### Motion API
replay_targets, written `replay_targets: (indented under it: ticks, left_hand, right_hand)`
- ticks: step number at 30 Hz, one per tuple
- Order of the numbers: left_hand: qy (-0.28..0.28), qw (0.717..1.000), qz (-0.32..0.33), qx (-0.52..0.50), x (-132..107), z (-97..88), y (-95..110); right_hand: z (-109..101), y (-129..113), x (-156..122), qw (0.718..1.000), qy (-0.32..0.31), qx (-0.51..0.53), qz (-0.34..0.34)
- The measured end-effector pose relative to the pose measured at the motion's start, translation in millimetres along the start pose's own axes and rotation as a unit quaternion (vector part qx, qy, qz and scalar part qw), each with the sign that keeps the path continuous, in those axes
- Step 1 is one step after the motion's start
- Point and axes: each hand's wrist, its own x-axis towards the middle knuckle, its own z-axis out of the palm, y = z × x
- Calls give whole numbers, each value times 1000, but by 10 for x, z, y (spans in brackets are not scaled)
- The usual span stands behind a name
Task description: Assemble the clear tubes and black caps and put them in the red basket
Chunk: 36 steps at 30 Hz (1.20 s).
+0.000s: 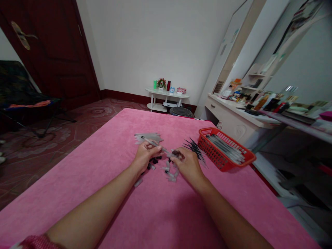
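A pen (153,142) with a translucent barrel and a dark far end slants between my hands. My left hand (145,155) is closed round its barrel. At the pen's near right end, the fingers of my right hand (186,162) pinch a clear piece that looks like a pen cap (169,154); the fingers partly hide it. Loose clear caps (171,176) lie below, between the hands. Small black pieces (155,160) are scattered beside my left hand. Behind it rests a row of clear pen barrels (147,135). Thin black refills (194,147) lie beyond my right hand.
On the pink-covered table (103,166), a red plastic basket (220,165) at the right holds many pens (228,148). A dressing table (233,112) with bottles stands further right. A small white stand (166,92) is by the wall, and a folding chair (26,93) is at left.
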Motion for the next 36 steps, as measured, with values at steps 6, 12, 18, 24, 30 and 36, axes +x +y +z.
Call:
replay_targets:
  ticks: [6,12,18,24,30,36]
  left_hand:
    - [-41,998,-2,42,-46,44,9]
    - [-48,997,6,56,-99,96,-11]
    - [-45,994,32,90,-148,128,45]
    - [-60,991,54,106,-157,118,39]
    - [-118,985,66,106,-148,93,57]
    - [-150,976,76,141,-131,116,71]
  right_hand:
    - [9,-18,-16,1000,1,-4,-12]
    - [-4,-41,-29,999,29,-8,-18]
    - [-18,-58,-41,999,24,32,6]
    - [-65,-67,7,971,-45,207,110]
    - [-179,-23,31,874,-196,375,240]
    - [-160,-109,0,880,-216,373,199]
